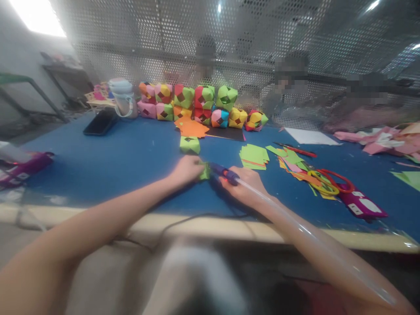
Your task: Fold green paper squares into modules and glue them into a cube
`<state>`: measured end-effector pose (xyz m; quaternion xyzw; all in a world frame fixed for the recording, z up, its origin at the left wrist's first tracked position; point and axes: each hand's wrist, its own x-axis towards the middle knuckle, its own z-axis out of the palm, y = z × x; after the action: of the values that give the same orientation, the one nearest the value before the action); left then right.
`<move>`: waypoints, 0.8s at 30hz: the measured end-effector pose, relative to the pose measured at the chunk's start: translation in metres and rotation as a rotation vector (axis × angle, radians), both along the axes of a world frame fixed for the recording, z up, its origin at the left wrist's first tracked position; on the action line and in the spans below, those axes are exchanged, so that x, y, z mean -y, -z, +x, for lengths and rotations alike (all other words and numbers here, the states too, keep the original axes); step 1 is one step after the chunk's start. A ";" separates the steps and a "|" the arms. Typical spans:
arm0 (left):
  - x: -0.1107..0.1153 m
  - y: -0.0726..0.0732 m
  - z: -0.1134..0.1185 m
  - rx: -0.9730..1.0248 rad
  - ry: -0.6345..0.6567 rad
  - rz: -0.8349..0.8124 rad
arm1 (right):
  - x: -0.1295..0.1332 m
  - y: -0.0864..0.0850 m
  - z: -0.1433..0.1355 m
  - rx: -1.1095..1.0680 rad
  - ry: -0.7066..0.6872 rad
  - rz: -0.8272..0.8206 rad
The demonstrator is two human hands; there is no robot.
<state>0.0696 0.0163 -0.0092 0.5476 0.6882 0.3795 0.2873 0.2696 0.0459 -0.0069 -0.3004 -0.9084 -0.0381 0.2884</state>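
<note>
My left hand (187, 169) is closed on a small green folded paper piece (205, 171) above the blue table, near its front edge. A dark blue hot glue gun (225, 173) with a small red light is gripped in my right hand (246, 186). Its nozzle end points left and reaches the green piece; whether they touch is blurred. A long clear glue stick (295, 223) runs out of the gun's back, over my right forearm. Just behind my left hand sits another green folded paper piece (190, 145), with orange paper pieces (191, 127) behind it.
Stacked colourful paper cubes (203, 98) line the back, beside a white cup (123, 98) and a phone (100, 122). Rightward lie green paper squares (254, 156), scissors (320, 179), paper scraps (293, 162) and a purple power strip (362, 203). Another purple strip (28, 169) is leftward. A cable (197, 215) crosses the front edge.
</note>
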 end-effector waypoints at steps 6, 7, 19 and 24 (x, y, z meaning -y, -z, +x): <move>0.001 -0.001 0.001 -0.013 -0.002 -0.004 | 0.001 0.000 0.000 0.013 0.024 0.004; 0.001 -0.001 0.001 -0.014 -0.002 -0.003 | 0.001 0.000 0.000 0.009 0.022 0.008; 0.002 -0.004 0.003 -0.023 -0.010 -0.002 | 0.003 -0.001 0.000 0.058 0.033 -0.019; 0.003 -0.005 0.004 -0.039 -0.006 -0.005 | 0.002 0.000 0.000 0.048 0.052 -0.020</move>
<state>0.0735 0.0132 -0.0043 0.5522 0.6962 0.3677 0.2741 0.2693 0.0437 -0.0069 -0.3256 -0.9074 -0.0437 0.2622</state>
